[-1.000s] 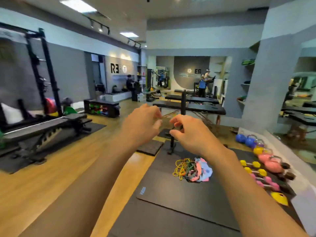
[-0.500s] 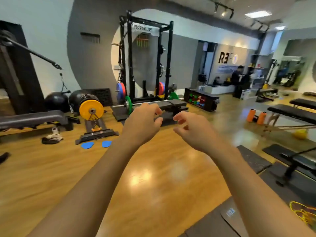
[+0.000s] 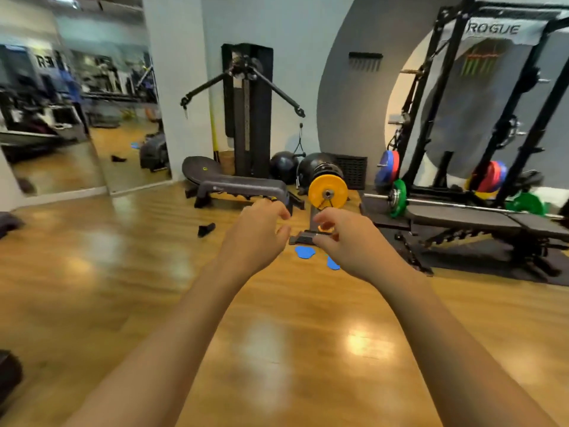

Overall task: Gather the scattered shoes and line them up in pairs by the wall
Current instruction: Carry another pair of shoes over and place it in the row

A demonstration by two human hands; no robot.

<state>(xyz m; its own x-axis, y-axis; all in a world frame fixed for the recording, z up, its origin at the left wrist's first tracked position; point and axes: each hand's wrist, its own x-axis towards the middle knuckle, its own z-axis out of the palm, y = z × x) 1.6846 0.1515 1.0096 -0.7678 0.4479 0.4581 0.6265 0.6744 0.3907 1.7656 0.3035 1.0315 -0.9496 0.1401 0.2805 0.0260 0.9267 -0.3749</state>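
Note:
A dark shoe [image 3: 206,229] lies alone on the wooden floor, left of my hands and in front of a low bench. Both arms reach forward at chest height. My left hand [image 3: 258,235] and my right hand [image 3: 348,238] hover side by side with loosely curled fingers, and neither holds anything. Another dark shape [image 3: 9,223] sits at the far left edge of the floor; I cannot tell whether it is a shoe. The white shoe seen earlier is hidden behind my left hand.
A grey bench [image 3: 240,188] and a cable machine [image 3: 248,109] stand by the white wall. A yellow weight plate [image 3: 328,192] on a stand and two blue discs [image 3: 304,252] lie ahead. A black squat rack [image 3: 480,118] with a barbell fills the right. A mirror [image 3: 77,118] covers the left wall.
The view has swung left, from the mats and kettlebells past the rack to the wall with the cable machine and mirror. My hands keep the same raised, empty pose.

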